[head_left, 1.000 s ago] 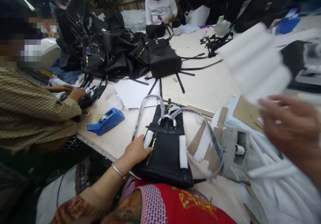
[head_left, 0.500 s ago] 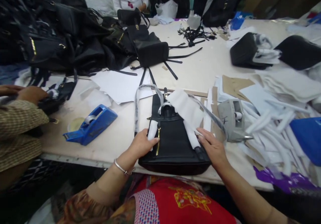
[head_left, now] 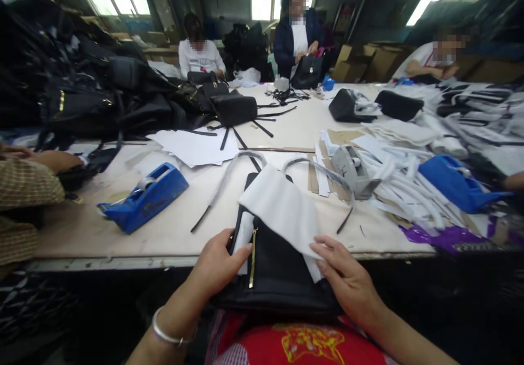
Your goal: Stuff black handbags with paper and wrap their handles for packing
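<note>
A black backpack (head_left: pixel 274 261) leans over the table's front edge, its base close to my red apron. My left hand (head_left: pixel 216 261) grips its left side, thumb beside the gold zipper (head_left: pixel 252 258) and a white wrapped strip (head_left: pixel 244 231). A white foam sheet (head_left: pixel 282 201) lies slantwise across the bag's top, hiding the flap and top handle. My right hand (head_left: pixel 344 275) pinches the lower right corner of this sheet against the bag's right side. Plastic-wrapped handles (head_left: pixel 223 185) arch out beyond the bag on both sides.
On the left stands a blue tape dispenser (head_left: pixel 147 196), with a co-worker's sleeve (head_left: pixel 28 182) farther left. A grey dispenser (head_left: pixel 352 171), white strips (head_left: pixel 403 185) and another blue dispenser (head_left: pixel 458 182) lie right. Black bags (head_left: pixel 135 97) are heaped back left. Several people work beyond.
The backpack has come toward me, over the table edge. The foam sheet has shifted left across its top, with my right hand on its corner. The view has tilted up.
</note>
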{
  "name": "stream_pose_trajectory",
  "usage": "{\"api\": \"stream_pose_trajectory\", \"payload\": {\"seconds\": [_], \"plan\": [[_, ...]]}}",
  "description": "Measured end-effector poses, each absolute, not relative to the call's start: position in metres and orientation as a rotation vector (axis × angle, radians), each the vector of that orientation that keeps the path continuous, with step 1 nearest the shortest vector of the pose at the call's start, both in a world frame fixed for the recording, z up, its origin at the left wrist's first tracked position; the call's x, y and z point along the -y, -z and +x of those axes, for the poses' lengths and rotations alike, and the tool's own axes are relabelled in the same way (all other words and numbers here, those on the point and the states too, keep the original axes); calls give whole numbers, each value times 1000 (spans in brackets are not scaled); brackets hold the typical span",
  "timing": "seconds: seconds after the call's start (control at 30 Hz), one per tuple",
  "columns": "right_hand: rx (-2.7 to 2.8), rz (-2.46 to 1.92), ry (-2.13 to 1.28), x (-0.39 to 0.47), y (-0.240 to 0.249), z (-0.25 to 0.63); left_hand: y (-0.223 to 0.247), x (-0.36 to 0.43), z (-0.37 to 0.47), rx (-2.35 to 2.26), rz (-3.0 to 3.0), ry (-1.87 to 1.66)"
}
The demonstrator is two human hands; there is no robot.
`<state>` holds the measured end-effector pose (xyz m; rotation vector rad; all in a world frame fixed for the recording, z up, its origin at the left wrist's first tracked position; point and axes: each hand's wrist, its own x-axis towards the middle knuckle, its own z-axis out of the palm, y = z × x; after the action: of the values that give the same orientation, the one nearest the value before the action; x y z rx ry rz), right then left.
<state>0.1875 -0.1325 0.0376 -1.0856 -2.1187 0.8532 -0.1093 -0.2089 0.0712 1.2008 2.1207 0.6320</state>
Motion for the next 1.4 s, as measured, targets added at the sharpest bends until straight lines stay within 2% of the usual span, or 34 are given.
{"api": "stream_pose_trajectory", "payload": {"seconds": [0.13,0.23,0.33,0.47,0.63,0.97,1.07,1.2,1.27,1.4], "plan": [[2290,-932,-547,140,-43,196,-57,230,-110,-2155,1258,-704],[2324,-779,-240,137,-62,201,-71,236,-122,-2083,1224,-973],[2342,-567,-101,138,-83,203,-93,231,-131,-1900,1129,-1205],[2276,-373,-282,141,-93,201,-103,208,-127,-2006,1144,-1040],[2098,-480,-516,130,-72,198,-86,192,-114,-2242,1145,-850],[2227,-661,-676,120,-36,204,-70,233,-114,-2407,1043,-637],[2203,-955,-771,114,-41,197,-82,233,-114,-2370,991,-905],[2221,-1175,-877,103,-49,185,-112,211,-114,-2135,949,-1650],[2219,-1221,-954,99,-51,185,-122,194,-112,-2034,986,-1899],[2207,-1306,-1066,104,-54,193,-111,162,-104,-2086,1059,-1939]]}}
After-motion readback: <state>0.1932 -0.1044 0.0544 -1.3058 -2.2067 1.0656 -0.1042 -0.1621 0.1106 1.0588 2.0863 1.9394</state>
